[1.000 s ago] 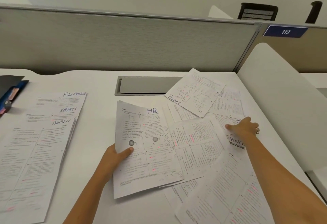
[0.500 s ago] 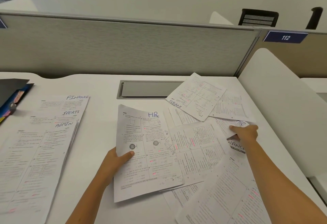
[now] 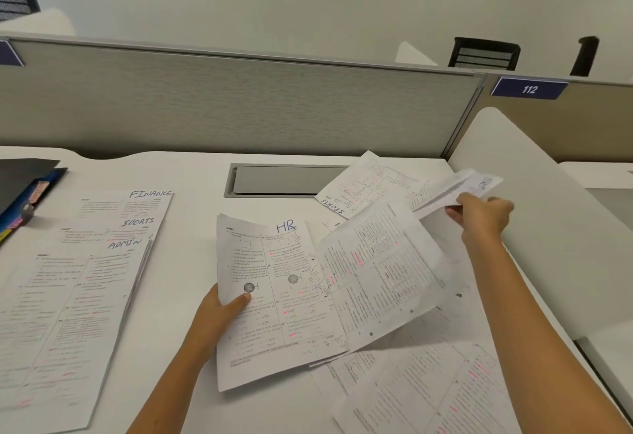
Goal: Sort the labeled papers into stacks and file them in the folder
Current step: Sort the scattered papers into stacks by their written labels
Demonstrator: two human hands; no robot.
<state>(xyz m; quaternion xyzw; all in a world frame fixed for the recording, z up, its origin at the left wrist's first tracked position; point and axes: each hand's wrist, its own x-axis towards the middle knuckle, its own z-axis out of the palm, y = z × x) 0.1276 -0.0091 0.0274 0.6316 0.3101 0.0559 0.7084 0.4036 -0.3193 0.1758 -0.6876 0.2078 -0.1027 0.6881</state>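
My left hand (image 3: 219,317) grips the left edge of a sheet marked HR (image 3: 274,296), held slightly raised over the desk. My right hand (image 3: 483,216) pinches the corner of another sheet marked HR (image 3: 383,262) and holds it lifted above the loose pile (image 3: 428,382) at the right; its top corner is curled over. A sheet marked SPORTS (image 3: 359,187) lies behind the pile. On the left lie overlapping stacks marked FINANCE (image 3: 137,204), SPORTS (image 3: 113,228) and ADMIN (image 3: 61,313). The folder (image 3: 24,187) sits at the far left edge.
A grey cable hatch (image 3: 281,180) is set in the white desk (image 3: 185,262) behind the papers. A grey partition (image 3: 239,104) closes the back. A white side panel (image 3: 548,228) rises close on the right.
My right hand has picked an HR sheet out of the right pile and raised it up and back. The left hand still holds its HR sheet. The view has tilted upward.
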